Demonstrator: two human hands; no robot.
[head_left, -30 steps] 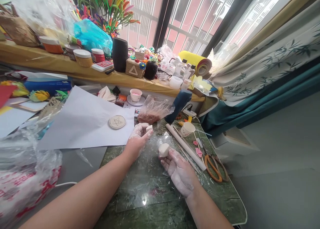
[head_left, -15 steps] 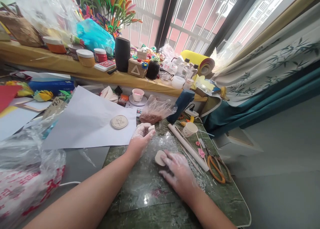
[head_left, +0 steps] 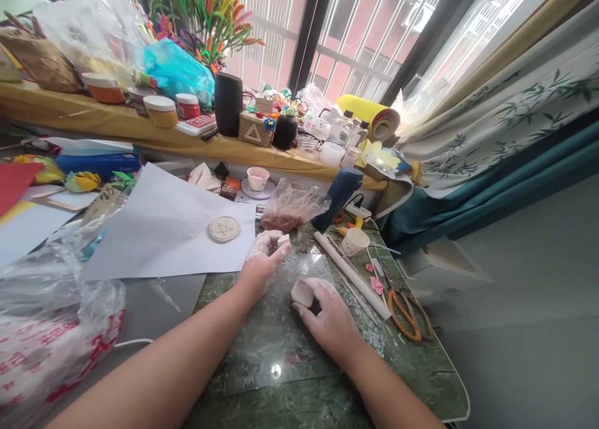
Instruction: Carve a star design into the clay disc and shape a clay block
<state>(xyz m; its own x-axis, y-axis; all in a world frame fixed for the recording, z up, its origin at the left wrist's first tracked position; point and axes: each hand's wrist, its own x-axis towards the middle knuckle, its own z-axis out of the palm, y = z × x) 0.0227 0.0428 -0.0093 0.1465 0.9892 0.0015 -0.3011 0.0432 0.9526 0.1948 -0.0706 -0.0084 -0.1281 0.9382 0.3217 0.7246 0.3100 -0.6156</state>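
My left hand (head_left: 266, 251), coated in white powder, is closed with a small white clay piece (head_left: 283, 241) pinched between thumb and fingers. Lower and to the right, my right hand (head_left: 328, 313) curls its thumb and fingers around a larger off-white clay lump (head_left: 302, 293). Both are over a clear sheet (head_left: 271, 348) lying on the dark green table. A round clay disc (head_left: 223, 229) with a star drawn in it rests on white paper (head_left: 163, 229), left of my left hand. Right of my right hand lies a white rolling pin (head_left: 353, 276).
Scissors (head_left: 405, 317) with orange handles lie near the table's right edge, beside a paper cup (head_left: 355, 242) and thin sticks. A plastic bag (head_left: 290, 207) of brown material sits behind my hands. Jars, a black speaker (head_left: 229, 105) and craft items crowd the windowsill.
My right hand has gone from lying spread over the clay lump to gripping it by the sides, and the lump looks tipped up. My left hand stays in place.
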